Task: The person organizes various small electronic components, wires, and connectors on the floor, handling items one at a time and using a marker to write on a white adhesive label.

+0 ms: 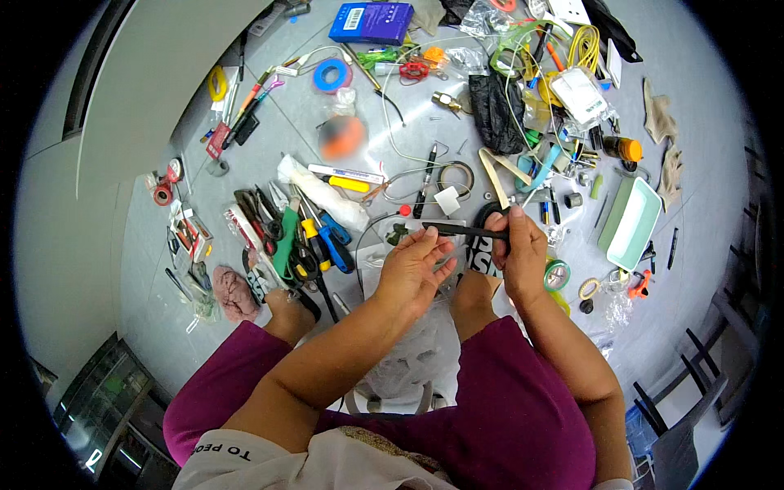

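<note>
A slim black pen-like stick (467,231) is held level in front of me, above the floor. My right hand (525,255) pinches its right end between thumb and fingers. At the other end, the thumb and index finger of my left hand (411,268) close on the tip, while the remaining fingers are loosely curled. Just beyond the hands lie a white plug-like piece (447,201), a roll of dark tape (456,179) and a black pen (425,181). Close to my right hand are wooden-coloured tongs (496,175).
Pliers and screwdrivers (314,241) cluster left of my hands. A pale green tray (631,224) stands at the right. Farther off lie blue tape (331,75), a blue-purple box (371,23), a black plastic bag (495,114) and a coiled yellow cable (584,46). Chairs (682,408) stand lower right.
</note>
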Available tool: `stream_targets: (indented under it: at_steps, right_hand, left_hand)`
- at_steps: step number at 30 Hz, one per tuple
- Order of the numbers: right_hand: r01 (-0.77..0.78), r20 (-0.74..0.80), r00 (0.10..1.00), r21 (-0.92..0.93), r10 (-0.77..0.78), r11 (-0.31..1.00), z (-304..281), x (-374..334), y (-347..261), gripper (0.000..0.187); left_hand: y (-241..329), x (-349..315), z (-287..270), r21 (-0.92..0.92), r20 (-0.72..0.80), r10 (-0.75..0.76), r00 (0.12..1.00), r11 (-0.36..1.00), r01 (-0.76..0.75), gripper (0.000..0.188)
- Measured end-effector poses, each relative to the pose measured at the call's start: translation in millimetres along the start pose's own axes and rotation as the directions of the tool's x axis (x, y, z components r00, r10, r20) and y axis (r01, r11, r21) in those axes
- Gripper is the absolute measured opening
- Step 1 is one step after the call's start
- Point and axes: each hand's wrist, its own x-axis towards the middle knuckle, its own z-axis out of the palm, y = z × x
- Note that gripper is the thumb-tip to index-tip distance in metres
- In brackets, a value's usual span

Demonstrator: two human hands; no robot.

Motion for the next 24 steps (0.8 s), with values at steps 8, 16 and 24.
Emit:
stream_targets:
  at_steps: [8,16,24]
  right_hand:
    - [0.057,0.154,0.987,-0.057,-0.047,0.997,22.5,-10.8,-0.2,0.039]
    - [0.046,0.340,0.940,-0.194,0.023,0.980,15.7,1.3,12.8,0.042]
    - [0.007,0.359,0.930,-0.213,0.071,0.977,15.0,-0.8,12.2,0.034]
  left_hand:
    - [21.5,-20.7,-15.8,-0.030,0.040,0.080,0.996,0.996,-0.079,0.011]
    - [79.5,-33.7,-38.9,0.391,0.000,0.439,0.899,0.827,-0.404,0.016]
    - [39.7,-14.0,-187.6,0.929,0.187,0.550,0.814,-0.368,0.035,0.025]
